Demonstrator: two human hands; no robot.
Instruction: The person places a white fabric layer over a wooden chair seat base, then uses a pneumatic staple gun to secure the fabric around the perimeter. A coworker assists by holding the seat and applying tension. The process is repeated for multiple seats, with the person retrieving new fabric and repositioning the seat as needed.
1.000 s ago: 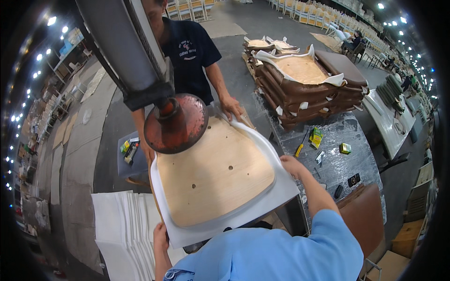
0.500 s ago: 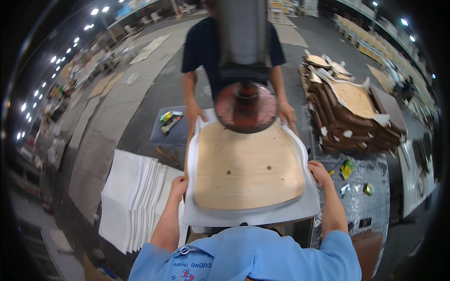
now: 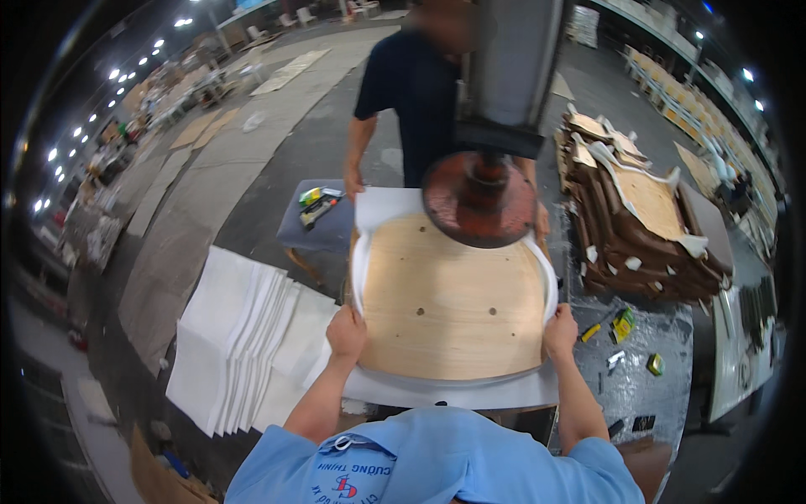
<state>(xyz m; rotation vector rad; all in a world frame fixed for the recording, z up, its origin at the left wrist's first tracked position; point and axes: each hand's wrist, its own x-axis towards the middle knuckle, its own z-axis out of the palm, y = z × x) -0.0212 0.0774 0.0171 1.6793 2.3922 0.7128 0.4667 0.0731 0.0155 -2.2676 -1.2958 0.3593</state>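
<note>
A pale curved plywood panel (image 3: 453,294) with several small holes lies on a white foam sheet (image 3: 504,395) in front of me. The foam curls up around the panel's left and right sides. My left hand (image 3: 347,332) is closed on the foam's left edge, against the panel's side. On the opposite side my right hand (image 3: 561,332) grips the foam's right edge in the same way; my fingertips are partly hidden. Above the panel's far part hangs a round reddish press plate (image 3: 480,200) on a thick grey column. A co-worker's hand (image 3: 354,183) is at the far left corner.
Folded white sheets (image 3: 227,336) are stacked to the left. A grey-blue stool (image 3: 294,231) holds small tools. On the right stand a pile of brown upholstered pieces (image 3: 621,227) and a plastic-covered table (image 3: 663,336) with a yellow-handled tool (image 3: 590,333) and tape measure (image 3: 656,363).
Both my hands have moved inward and pressed the foam's edges up against the panel's sides. The co-worker has straightened and shifted back. My view has turned slightly left.
</note>
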